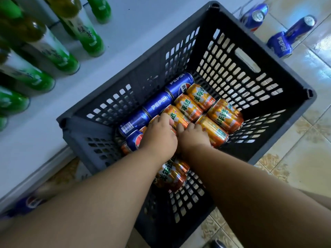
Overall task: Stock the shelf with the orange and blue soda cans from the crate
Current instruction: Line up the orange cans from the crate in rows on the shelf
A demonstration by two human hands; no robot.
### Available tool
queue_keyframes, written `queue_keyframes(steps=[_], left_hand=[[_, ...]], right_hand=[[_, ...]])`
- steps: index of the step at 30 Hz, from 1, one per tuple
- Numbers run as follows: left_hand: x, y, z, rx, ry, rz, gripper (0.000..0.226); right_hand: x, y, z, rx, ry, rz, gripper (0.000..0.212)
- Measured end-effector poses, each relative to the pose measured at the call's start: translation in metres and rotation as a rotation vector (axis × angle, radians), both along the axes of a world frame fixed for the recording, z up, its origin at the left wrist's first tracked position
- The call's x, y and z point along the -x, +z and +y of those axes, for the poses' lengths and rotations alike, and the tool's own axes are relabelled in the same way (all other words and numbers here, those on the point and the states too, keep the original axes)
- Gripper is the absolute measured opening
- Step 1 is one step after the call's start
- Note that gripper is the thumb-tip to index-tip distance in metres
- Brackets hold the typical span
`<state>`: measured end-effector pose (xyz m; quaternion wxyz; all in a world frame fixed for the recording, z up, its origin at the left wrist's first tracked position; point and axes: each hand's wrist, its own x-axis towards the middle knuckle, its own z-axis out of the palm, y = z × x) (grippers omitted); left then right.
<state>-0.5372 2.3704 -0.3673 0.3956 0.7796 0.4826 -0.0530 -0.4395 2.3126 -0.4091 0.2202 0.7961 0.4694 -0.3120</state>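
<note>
A dark slotted plastic crate (238,51) stands on the floor next to the white shelf (139,27). Several orange soda cans (224,115) and blue soda cans (157,102) lie on their sides in its bottom. Both my arms reach down into the crate. My left hand (159,136) curls over an orange can (176,116) in the middle of the pile. My right hand (194,134) curls over the neighbouring orange can (215,132). Another orange can (173,174) lies between my forearms. My fingertips are hidden among the cans.
Several green tea bottles (59,56) stand in rows on the shelf at left. Three blue cans (281,43) lie on the tiled floor beyond the crate's far right corner. One more blue can (34,201) shows blurred on the lower shelf edge at bottom left.
</note>
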Motion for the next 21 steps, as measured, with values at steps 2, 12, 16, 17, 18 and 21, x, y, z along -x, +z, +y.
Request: queue_keyframes(steps=[2, 12, 16, 17, 18, 21], left_hand=[[0.004, 0.006, 0.001, -0.005, 0.016, 0.004, 0.025], [0.018, 0.112, 0.017, 0.225, 0.490, -0.279, 0.047], [0.037, 0.187, 0.023, 0.395, 0.740, -0.658, 0.069], [0.046, 0.206, 0.022, 0.440, 0.743, -0.769, 0.063], [0.056, 0.225, 0.021, 0.476, 0.743, -0.860, 0.059], [0.088, 0.273, 0.020, 0.366, 0.713, -1.011, 0.054]], right_hand=[[-0.004, 0.015, 0.002, -0.064, -0.096, 0.063, 0.060], [-0.011, 0.175, 0.015, -0.689, -0.852, 0.847, 0.073], [0.018, 0.247, 0.021, -0.976, -0.844, 1.120, 0.050], [0.027, 0.264, 0.021, -1.016, -0.817, 1.174, 0.042], [0.037, 0.282, 0.021, -1.036, -0.777, 1.218, 0.034], [0.069, 0.327, 0.024, -1.049, -0.597, 1.238, 0.036]])
